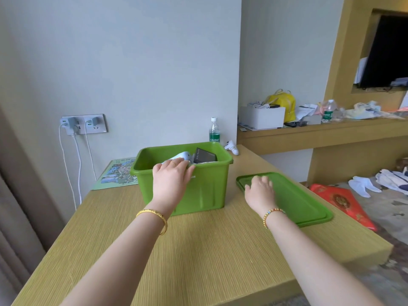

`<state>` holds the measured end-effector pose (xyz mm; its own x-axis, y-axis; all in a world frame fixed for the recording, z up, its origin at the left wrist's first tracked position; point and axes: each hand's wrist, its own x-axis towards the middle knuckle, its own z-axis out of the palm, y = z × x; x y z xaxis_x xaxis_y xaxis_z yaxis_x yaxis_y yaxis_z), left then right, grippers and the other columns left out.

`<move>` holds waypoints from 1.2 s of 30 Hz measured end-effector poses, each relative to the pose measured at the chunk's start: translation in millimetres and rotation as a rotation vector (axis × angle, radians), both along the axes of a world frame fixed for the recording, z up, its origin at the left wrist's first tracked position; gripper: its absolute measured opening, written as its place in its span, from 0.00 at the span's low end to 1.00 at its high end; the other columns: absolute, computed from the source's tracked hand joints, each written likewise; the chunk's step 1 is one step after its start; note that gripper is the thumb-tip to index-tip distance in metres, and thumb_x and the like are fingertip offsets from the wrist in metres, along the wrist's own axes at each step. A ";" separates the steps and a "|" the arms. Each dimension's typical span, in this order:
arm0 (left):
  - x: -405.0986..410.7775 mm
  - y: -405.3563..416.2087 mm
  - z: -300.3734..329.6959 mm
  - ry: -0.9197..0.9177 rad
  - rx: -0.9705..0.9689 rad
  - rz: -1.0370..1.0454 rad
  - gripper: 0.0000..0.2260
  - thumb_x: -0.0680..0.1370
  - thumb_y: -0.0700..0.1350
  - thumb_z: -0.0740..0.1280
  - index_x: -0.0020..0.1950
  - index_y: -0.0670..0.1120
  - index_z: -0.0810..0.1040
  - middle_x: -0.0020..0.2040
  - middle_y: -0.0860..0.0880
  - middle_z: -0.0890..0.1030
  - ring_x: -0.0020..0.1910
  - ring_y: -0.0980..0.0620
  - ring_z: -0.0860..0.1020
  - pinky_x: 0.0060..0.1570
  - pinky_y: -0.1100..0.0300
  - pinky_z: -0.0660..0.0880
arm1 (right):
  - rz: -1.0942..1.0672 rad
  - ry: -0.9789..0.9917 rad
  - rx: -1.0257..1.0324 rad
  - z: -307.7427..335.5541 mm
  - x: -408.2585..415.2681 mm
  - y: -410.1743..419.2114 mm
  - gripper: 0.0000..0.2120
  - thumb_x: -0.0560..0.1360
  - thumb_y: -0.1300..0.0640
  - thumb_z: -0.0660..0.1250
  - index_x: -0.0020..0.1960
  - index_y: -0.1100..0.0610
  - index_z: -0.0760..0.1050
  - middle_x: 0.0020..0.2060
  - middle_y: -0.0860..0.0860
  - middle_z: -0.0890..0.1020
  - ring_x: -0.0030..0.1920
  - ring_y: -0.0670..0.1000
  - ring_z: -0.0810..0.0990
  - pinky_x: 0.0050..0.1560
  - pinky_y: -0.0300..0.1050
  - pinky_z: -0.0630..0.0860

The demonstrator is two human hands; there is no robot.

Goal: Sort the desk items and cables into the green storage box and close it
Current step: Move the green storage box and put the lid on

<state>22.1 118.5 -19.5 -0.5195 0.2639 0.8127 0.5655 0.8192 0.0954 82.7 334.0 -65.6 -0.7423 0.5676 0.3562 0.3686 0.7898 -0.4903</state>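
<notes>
The green storage box (pixel 205 188) stands open on the wooden desk (pixel 198 250). Inside it I see a white rounded item (pixel 182 156) and a dark flat box (pixel 204 156). My left hand (pixel 171 177) rests over the box's near rim, fingers curled on the edge. The green lid (pixel 295 202) lies flat on the desk to the right of the box. My right hand (pixel 260 189) lies palm down on the lid's near left part, fingers spread.
A map sheet (pixel 117 174) lies left of the box. A water bottle (pixel 214 131) and a small white object (pixel 232 147) stand behind it. White cables (pixel 77 164) hang from wall sockets. A cluttered shelf is at back right; the desk's right edge drops to the floor.
</notes>
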 end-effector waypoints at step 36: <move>-16.7 -72.1 69.4 -0.203 0.788 -0.335 0.14 0.79 0.44 0.62 0.64 0.43 0.69 0.66 0.45 0.72 0.68 0.50 0.67 0.66 0.62 0.60 | 0.320 0.875 0.609 147.1 8.3 -81.3 0.11 0.68 0.73 0.59 0.47 0.63 0.73 0.39 0.57 0.78 0.42 0.59 0.75 0.68 0.54 0.58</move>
<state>5.4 46.4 49.9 -0.6692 -0.1704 0.7232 0.6754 0.2663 0.6877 91.0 252.7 81.5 -0.1794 -0.0525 0.9824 -0.1785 0.9837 0.0200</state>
